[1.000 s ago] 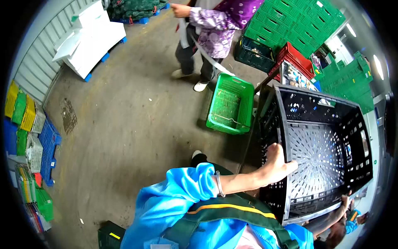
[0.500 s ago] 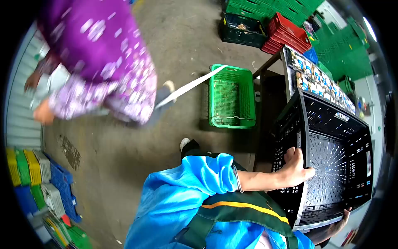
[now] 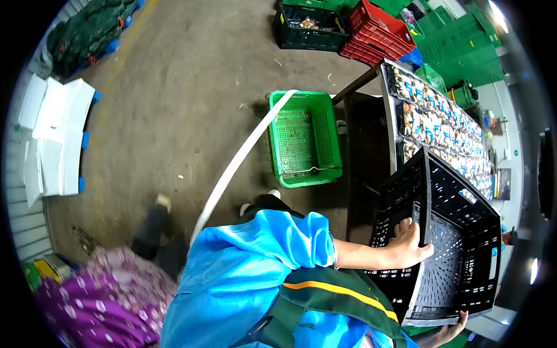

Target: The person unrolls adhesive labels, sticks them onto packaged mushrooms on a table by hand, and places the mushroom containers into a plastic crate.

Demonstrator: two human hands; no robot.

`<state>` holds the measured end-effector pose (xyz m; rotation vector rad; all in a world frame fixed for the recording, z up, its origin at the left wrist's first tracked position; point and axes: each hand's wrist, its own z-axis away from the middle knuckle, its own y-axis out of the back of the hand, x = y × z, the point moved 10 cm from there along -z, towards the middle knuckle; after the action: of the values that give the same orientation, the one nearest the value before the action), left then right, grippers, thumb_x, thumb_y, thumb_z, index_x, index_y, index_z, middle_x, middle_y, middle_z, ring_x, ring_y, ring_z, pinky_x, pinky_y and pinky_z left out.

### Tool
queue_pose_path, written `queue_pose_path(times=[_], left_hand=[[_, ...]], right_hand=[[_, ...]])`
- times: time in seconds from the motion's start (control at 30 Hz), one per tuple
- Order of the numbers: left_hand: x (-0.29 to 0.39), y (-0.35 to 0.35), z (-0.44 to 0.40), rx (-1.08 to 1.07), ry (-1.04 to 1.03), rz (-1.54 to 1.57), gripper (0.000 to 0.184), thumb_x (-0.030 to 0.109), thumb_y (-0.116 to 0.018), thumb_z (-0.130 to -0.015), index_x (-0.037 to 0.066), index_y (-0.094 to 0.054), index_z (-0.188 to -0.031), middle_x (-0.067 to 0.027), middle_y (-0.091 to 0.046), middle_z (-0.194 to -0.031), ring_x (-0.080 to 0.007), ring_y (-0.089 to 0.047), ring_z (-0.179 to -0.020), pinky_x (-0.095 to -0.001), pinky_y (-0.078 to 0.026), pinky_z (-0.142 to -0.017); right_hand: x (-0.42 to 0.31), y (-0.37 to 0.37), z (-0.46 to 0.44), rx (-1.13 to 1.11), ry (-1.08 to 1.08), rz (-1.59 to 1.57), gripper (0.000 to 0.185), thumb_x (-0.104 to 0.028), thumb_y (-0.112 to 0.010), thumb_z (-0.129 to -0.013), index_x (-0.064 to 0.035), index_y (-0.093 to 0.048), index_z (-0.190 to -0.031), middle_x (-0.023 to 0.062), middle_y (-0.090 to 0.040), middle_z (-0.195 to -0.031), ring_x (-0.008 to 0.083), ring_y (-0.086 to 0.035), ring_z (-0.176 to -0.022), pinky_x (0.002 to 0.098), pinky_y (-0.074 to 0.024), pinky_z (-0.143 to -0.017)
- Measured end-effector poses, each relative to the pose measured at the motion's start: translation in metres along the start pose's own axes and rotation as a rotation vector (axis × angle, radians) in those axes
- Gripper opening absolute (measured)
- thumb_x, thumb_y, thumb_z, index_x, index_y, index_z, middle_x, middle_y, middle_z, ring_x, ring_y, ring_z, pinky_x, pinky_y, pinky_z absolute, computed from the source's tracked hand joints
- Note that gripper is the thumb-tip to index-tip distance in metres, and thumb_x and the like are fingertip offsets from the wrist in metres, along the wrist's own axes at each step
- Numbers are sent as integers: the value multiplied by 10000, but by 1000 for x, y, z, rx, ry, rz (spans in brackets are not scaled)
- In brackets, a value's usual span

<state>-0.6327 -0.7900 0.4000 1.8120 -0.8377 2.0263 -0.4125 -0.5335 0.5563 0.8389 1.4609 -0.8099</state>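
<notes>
A black plastic crate (image 3: 444,264) is held tilted, with its open side facing me, at the right of the view. My left hand (image 3: 408,246) is closed around its near rim, the thumb over the edge. My right hand (image 3: 454,330) grips the crate's lower edge; only some of its fingers show. Just beyond the crate stands a metal-edged table (image 3: 390,116) with rows of packs (image 3: 432,119) bearing blue labels and holding brownish-white pieces.
A green crate (image 3: 336,148) sits on the floor, with a white strap (image 3: 238,153) running from it. Red crates (image 3: 380,29) and a dark crate (image 3: 310,37) stand behind. At lower left is a co-worker in purple (image 3: 104,296). White boxes (image 3: 58,133) line the left wall.
The co-worker has moved from upper left to lower left, uncovering the white boxes. My view has shifted, showing more of the table. Both hands still hold the black crate.
</notes>
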Motion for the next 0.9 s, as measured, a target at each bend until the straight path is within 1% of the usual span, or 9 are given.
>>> queue_pose_path(times=[0.07,0.2,0.3,0.4,0.43,0.47,0.53,0.63,0.9], left_hand=[[-3,-1,-12,103,-58,-86,633,378,-569,-833,-128,-310,-1113,-262,-326,-1115,-362,-319,-1067,-455,-268,-953],[6,7,-26,-22,-40,-51,673,405,-560,-837,-149,-298,-1114,-289,-302,-1150,-391,-323,-1092,-465,-275,-962],[3,20,-32,-79,95,-19,715,416,-553,-833,-156,-273,-1157,-298,-279,-1200,-424,-301,-1139,-492,-274,-982],[3,37,-32,-71,191,-23,714,439,-548,-803,-118,-304,-1177,-273,-237,-1284,-417,-249,-1204,-567,-315,-933],[6,43,-32,-114,207,-7,698,436,-544,-805,-109,-309,-1171,-262,-229,-1295,-408,-240,-1212,-561,-318,-925],[10,46,-29,-181,229,-11,792,442,-538,-822,-156,-215,-1228,-308,-186,-1315,-456,-228,-1222,-543,-265,-989],[15,51,-28,-232,229,2,811,445,-533,-821,-161,-201,-1244,-312,-171,-1328,-460,-220,-1227,-543,-268,-986],[12,61,-33,-131,232,10,667,443,-556,-800,-80,-333,-1149,-255,-240,-1289,-402,-249,-1212,-560,-306,-931],[13,82,-28,-164,259,46,653,431,-564,-805,-73,-330,-1149,-264,-223,-1313,-413,-238,-1228,-561,-291,-948]], right_hand=[[6,1,5,32,-20,4,459,-32,-498,-769,-91,-479,-1224,58,-626,-843,179,-619,-751,323,-525,-756],[11,-13,14,58,-36,14,449,-31,-498,-768,-88,-484,-1213,61,-627,-843,183,-621,-752,327,-526,-758],[12,-32,15,69,-45,34,441,-30,-498,-768,-85,-487,-1205,64,-628,-843,186,-622,-753,330,-526,-759],[13,-45,21,104,-67,60,433,-29,-498,-767,-83,-491,-1197,66,-629,-843,189,-623,-754,333,-527,-760],[11,-49,23,118,-71,68,430,-29,-498,-767,-82,-492,-1194,67,-630,-843,189,-623,-754,334,-527,-761],[9,-53,27,124,-73,71,428,-29,-498,-766,-81,-494,-1191,67,-630,-843,190,-624,-754,335,-527,-761],[4,-62,30,129,-64,86,423,-28,-498,-766,-79,-496,-1186,69,-631,-843,192,-624,-755,337,-527,-762],[-3,-77,34,140,-57,101,415,-27,-498,-765,-77,-500,-1177,71,-632,-843,195,-626,-756,341,-527,-763],[-9,-103,55,186,-60,110,395,-25,-498,-763,-70,-510,-1155,77,-635,-844,203,-628,-758,349,-529,-767]])
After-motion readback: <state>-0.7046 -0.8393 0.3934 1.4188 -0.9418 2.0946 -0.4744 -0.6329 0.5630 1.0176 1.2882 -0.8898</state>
